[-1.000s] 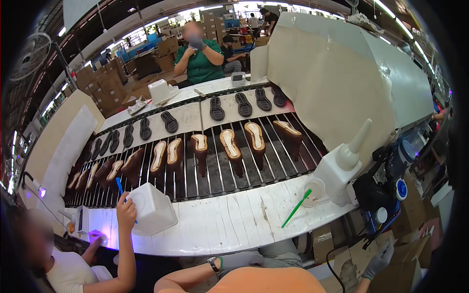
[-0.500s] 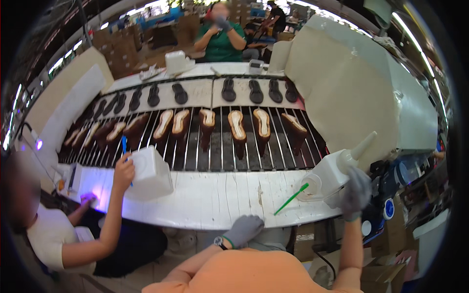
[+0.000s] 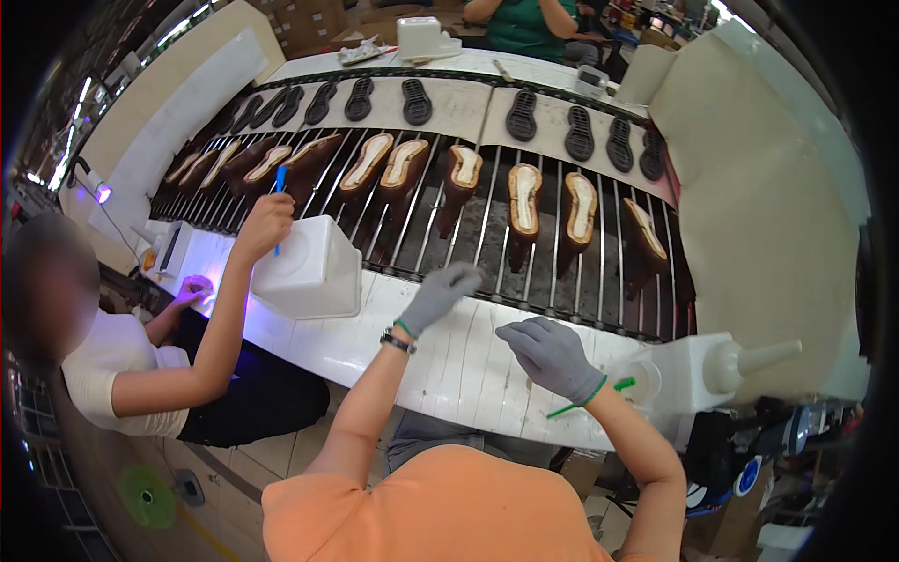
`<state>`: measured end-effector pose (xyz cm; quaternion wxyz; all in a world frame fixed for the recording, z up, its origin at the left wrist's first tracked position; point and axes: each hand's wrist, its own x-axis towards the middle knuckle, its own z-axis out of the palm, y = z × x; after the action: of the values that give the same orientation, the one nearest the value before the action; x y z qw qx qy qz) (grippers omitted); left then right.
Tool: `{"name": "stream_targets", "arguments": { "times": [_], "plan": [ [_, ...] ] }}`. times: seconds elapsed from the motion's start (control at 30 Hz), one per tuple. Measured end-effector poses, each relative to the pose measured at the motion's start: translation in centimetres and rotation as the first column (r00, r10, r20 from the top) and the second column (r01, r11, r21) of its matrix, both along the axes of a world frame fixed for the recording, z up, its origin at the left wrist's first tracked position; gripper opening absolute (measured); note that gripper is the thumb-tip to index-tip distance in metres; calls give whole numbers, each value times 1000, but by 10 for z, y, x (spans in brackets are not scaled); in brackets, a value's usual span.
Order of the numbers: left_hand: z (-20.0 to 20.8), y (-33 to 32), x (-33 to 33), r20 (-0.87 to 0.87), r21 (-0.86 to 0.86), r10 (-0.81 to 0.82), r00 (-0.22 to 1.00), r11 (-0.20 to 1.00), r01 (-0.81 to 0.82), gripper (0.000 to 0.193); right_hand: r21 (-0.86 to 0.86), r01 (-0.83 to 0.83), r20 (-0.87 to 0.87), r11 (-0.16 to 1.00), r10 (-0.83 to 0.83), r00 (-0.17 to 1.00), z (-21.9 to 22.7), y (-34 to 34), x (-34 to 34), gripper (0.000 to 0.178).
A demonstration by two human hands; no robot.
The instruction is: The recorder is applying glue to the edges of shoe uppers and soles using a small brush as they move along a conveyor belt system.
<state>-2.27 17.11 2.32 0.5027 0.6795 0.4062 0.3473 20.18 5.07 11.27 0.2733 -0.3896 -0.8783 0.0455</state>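
My left hand (image 3: 442,298), in a grey glove, reaches forward over the near edge of the rack with its fingers stretched out and nothing visible in them. My right hand (image 3: 551,358), gloved alike, hovers over the white worktop (image 3: 449,365). Its fingers point left, loosely extended, and I see nothing in them. Beside its wrist lies a green-handled brush (image 3: 566,409), partly hidden, next to a white plastic container (image 3: 698,370). Beyond my hands, brown shoe uppers with pale bottoms turned up, such as this upper (image 3: 524,201), sit along the metal bars (image 3: 482,244).
Black shoe soles (image 3: 522,115) line the pale strip behind the bars. At left, a co-worker's hand (image 3: 265,225) holds a blue stick (image 3: 280,180) at a white plastic box (image 3: 314,272). A tall cream panel (image 3: 768,178) bounds the right side.
My left hand has moved from the table's front edge forward to the rack. My right hand has come left from beside the container. The view has shifted and tilted.
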Motion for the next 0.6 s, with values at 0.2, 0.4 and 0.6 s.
{"name": "stream_targets", "arguments": {
  "times": [0.2, 0.4, 0.6],
  "plan": [
    [-37, 125, -13, 407, -288, 417, 813, 903, -319, 40, -347, 50, -333, 936, -173, 927, -47, 29, -36, 26],
    [-15, 172, -6, 375, 144, 452, 809, 834, -533, 29, -503, 27, -397, 864, -259, 881, -75, 37, -54, 24],
    [30, 221, 12, 196, 386, 476, 857, 766, -514, 29, -675, -6, -404, 738, -362, 840, -102, 26, -63, 24]
  ]
}}
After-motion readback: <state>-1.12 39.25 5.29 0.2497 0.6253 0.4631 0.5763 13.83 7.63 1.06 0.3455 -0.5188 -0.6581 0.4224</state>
